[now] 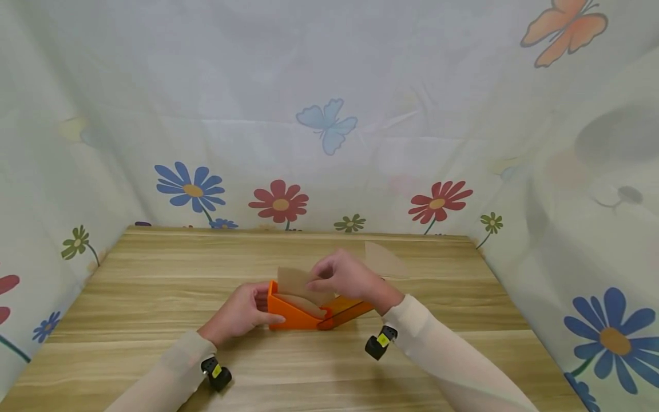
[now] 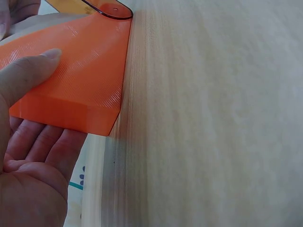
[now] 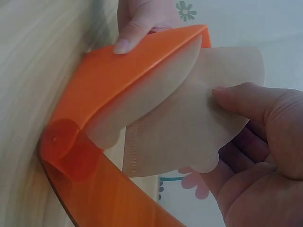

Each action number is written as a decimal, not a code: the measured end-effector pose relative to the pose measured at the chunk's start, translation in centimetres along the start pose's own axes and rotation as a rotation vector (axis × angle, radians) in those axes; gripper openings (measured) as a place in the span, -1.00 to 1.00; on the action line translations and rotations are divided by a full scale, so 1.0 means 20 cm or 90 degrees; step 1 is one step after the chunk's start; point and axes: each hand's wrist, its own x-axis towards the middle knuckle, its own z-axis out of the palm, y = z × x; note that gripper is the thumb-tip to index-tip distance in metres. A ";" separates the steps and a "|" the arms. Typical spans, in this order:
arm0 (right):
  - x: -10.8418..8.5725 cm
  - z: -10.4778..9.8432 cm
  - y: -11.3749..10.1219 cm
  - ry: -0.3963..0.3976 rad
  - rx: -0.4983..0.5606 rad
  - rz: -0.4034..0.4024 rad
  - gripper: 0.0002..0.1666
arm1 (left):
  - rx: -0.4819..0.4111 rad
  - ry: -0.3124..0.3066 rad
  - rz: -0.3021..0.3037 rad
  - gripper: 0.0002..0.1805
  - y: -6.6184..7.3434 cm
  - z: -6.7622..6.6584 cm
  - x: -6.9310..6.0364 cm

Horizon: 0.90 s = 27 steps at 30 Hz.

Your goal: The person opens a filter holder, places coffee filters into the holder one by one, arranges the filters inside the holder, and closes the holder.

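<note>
An orange holder with a hinged see-through orange lid stands on the table, its lid swung out to the right. Brown paper coffee filters sit inside it. My left hand grips the holder's left end, thumb on the near side and fingers behind. My right hand pinches one coffee filter between thumb and fingers. That filter is tilted above the holder's open top, its crimped edge showing in the right wrist view. Whether its lower edge still touches the holder, I cannot tell.
Another brown coffee filter lies flat on the wooden table, behind my right wrist. A white cloth printed with flowers and butterflies hangs around the table's back and sides. Each wrist wears a small black camera.
</note>
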 end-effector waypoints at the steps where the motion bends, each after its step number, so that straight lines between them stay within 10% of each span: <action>1: 0.00 0.01 0.00 -0.003 -0.001 -0.002 -0.94 | 0.000 -0.001 0.002 -0.36 0.00 0.00 0.00; 27: 0.00 0.11 0.01 -0.121 -0.067 0.027 -0.79 | -0.018 -0.010 0.019 -0.47 0.01 0.00 0.00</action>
